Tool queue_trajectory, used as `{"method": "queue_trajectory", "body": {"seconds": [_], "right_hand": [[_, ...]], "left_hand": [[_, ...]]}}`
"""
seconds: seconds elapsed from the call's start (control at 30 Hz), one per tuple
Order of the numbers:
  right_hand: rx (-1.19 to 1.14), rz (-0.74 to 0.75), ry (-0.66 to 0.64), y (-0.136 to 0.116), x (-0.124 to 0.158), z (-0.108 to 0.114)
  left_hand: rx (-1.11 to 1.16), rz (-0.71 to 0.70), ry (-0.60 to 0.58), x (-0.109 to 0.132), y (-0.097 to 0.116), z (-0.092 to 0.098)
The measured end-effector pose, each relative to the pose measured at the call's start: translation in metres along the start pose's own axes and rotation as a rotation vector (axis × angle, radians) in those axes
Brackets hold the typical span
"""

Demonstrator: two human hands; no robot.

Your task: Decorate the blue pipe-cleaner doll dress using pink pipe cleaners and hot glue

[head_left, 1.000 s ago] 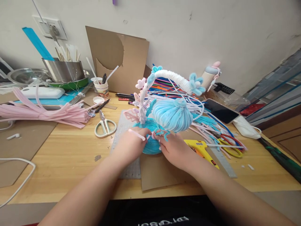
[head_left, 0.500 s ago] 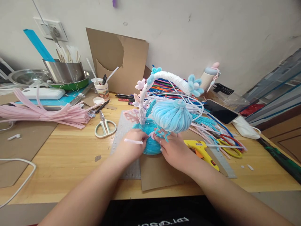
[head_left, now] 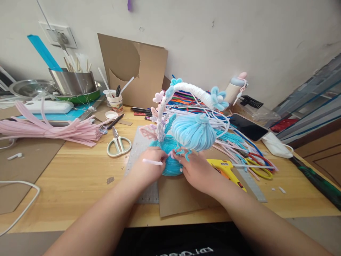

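A pale pink pipe cleaner [head_left: 152,162] runs through the closed fingers of my left hand [head_left: 150,161], its loose end sticking out to the left. My right hand [head_left: 197,169] pinches at the curled pink part of it, right in front of a round blue coiled base [head_left: 172,169]. From that base rises a white wrapped arch [head_left: 193,89] with blue and pink fuzzy flowers. A ribbed light-blue lampshade-like dome [head_left: 195,132] hangs beneath the arch, over my right fingers. A pink leaf shape [head_left: 148,132] stands at the left of the base.
White-handled scissors [head_left: 119,144] lie to the left, near a bundle of pink pipe cleaners [head_left: 53,129]. A yellow glue gun [head_left: 226,170] rests on the right beside yellow-and-red-handled tools [head_left: 259,167]. Behind are loose coloured pipe cleaners [head_left: 186,103], a phone [head_left: 249,126] and a paper cup [head_left: 115,101].
Both hands keep nearly the same place and grip. The view has shifted very slightly; otherwise nothing has visibly moved.
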State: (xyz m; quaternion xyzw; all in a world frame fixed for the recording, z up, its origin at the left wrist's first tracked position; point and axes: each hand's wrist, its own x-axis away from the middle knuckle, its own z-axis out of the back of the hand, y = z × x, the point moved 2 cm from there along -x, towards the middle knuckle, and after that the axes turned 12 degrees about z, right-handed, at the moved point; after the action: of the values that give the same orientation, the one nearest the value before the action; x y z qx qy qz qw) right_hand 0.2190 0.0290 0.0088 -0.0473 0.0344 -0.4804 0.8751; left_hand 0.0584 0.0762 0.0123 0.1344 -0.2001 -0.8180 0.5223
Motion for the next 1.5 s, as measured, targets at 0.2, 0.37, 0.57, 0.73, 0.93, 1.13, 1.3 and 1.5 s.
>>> {"method": "queue_trajectory", "body": {"seconds": [0.2,0.37,0.57,0.73,0.93,1.13,1.3,1.5], "right_hand": [[0.005,0.006,0.003,-0.002,0.002,-0.001],[-0.016,-0.029,0.07,0.001,0.002,-0.002],[-0.082,-0.08,0.097,0.005,-0.001,-0.001],[-0.053,-0.038,0.156,-0.002,0.003,0.0],[-0.017,-0.02,0.201,-0.006,0.003,-0.002],[0.035,-0.029,0.157,-0.01,0.001,-0.002],[0.056,-0.021,0.156,-0.012,0.001,-0.004],[0.015,-0.01,0.205,-0.01,0.004,-0.008]], "left_hand": [[-0.003,0.021,0.019,0.001,-0.004,-0.002],[-0.005,0.007,0.042,0.001,-0.004,-0.002],[0.0,0.017,0.021,0.001,-0.003,-0.001],[-0.005,0.011,0.008,0.0,-0.003,-0.002],[-0.016,0.012,0.033,0.0,-0.004,-0.001],[-0.052,0.03,0.039,0.0,-0.004,0.0],[-0.037,0.001,0.025,0.001,-0.003,-0.001],[-0.042,-0.001,0.0,0.0,-0.001,-0.001]]}}
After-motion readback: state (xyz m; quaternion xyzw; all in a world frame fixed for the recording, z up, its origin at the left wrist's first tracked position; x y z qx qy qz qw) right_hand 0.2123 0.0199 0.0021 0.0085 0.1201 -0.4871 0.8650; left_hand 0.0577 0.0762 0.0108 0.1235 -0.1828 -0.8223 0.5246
